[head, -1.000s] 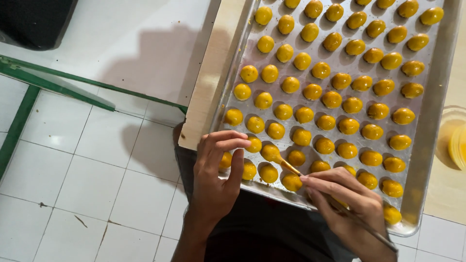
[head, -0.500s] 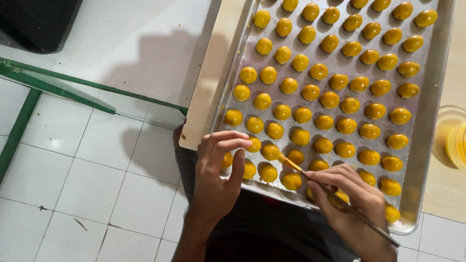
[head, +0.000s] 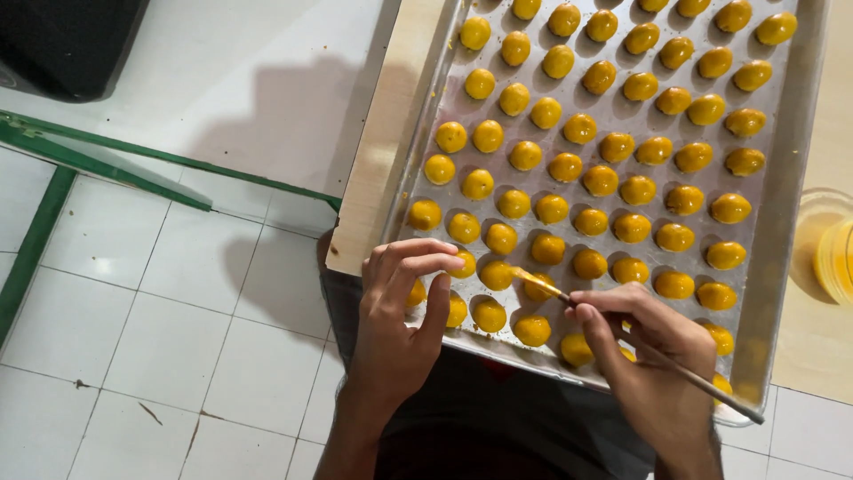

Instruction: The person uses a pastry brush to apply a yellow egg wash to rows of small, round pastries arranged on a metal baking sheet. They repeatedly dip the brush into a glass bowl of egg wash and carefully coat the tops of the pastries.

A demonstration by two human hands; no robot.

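Pastry balls (head: 601,180), small, round and glossy yellow-orange, fill a rectangular metal baking tray (head: 775,267) in slanted rows. I note they are set apart from one another, each casting a small shadow on the grey tray floor. The tray rests on a pale wooden worktop (head: 378,169), with its near edge overhanging toward the person's lap.

My right hand (head: 653,356) holds a thin brush (head: 622,331); its grip is pressed together on the handle, thumb and forefinger pinching it near the front. The yellow-stained tip of the brush lies at a ball in the second row from the near edge, though I cannot tell whether it touches. The long handle runs back past the wrist and out over the tray's near corner.

My left hand (head: 400,320) rests at the near left corner of the tray. Its fingers are curled together and lie over the rim, covering part of two balls there. I cannot tell whether they pinch anything.

At the right edge of the view a clear round dish (head: 822,244) with yellow liquid stands on the worktop just beside the tray. Below and to the left lies a white tiled floor (head: 133,293), crossed by green metal bars (head: 107,160).
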